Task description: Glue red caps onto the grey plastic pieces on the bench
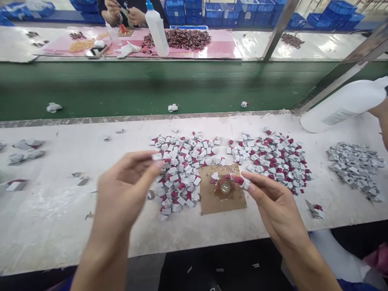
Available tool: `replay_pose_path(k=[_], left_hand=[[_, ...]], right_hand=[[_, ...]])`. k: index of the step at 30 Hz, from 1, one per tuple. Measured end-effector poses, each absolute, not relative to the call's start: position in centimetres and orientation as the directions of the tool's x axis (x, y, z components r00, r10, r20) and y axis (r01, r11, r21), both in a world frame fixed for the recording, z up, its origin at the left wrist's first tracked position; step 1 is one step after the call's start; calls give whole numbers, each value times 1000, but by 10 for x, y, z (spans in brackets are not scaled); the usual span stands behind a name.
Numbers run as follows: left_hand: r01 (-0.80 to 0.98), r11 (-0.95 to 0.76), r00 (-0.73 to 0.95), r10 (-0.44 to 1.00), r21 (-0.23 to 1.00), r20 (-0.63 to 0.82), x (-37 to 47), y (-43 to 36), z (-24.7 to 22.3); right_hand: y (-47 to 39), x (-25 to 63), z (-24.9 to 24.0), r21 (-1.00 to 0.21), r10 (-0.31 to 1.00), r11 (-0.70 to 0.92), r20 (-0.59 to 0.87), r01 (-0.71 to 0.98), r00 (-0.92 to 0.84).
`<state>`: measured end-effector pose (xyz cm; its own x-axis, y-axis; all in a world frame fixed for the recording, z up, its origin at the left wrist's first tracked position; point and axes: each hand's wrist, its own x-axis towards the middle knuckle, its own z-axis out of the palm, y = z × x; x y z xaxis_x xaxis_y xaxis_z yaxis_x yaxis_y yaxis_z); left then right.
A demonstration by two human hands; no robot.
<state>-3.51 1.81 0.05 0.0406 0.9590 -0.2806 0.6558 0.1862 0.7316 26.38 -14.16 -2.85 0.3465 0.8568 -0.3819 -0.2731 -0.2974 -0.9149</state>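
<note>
My left hand [121,194] pinches a small white piece [157,157] between thumb and fingertips, over the edge of a pile of white-and-maroon pieces [182,163]. My right hand [279,208] has its thumb and fingers closed on a small maroon-and-white piece [243,183]. That piece is held over the right side of a brown cardboard square [212,204]. On the cardboard sits a small round dish [225,186] with clear, shiny contents, amid a reddish-brown patch. Another pile of maroon-and-white pieces [273,157] lies beyond my right hand.
A heap of grey-white pieces [354,167] lies at right, near a large white bottle [339,106] and another person's arm [381,115]. A green belt [151,83] carries several clusters. Across it, a co-worker's hands [136,16] work near a squeeze bottle [157,32]. A metal post [279,30] rises there.
</note>
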Motion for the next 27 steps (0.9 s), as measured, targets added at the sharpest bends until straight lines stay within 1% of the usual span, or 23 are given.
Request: replay_pose_path(k=[1,3,6,9,11,14,17,20,24,27], left_hand=[[600,174,95,954,781,-285,-19,8,1],[507,187,168,936,841,-309,16,-13,3],[330,222,291,901,917,-323,61,-38,7],[125,293,401,859,948,-319,81,-52,9],[54,333,435,841,941,-322,83,-55,9],[48,342,442,835,939,-326,81,-55,8],[63,339,454,828,939,-329,80,-53,6],[81,331,466,821,940,-329,82,-52,3],[110,333,489,802,936,-343,82,-51,1],[150,286,487,812,946,-323,82,-48,2]], right_hand=[[-138,263,-25,-908,857,-271,-378,-319,349],[-132,261,-18,-894,867,-235,-370,-381,334],[-129,258,-12,-887,879,-215,-358,-408,314],[-131,259,-11,-892,879,-216,-355,-397,320],[-132,260,-11,-891,878,-221,-358,-397,316],[-132,262,-11,-885,877,-236,-372,-402,304],[-132,263,-13,-894,874,-251,-374,-371,310],[-133,264,-16,-917,884,-250,-348,-312,314],[-133,268,-18,-929,905,-248,-323,-274,276],[-130,270,-18,-936,916,-245,-309,-253,255]])
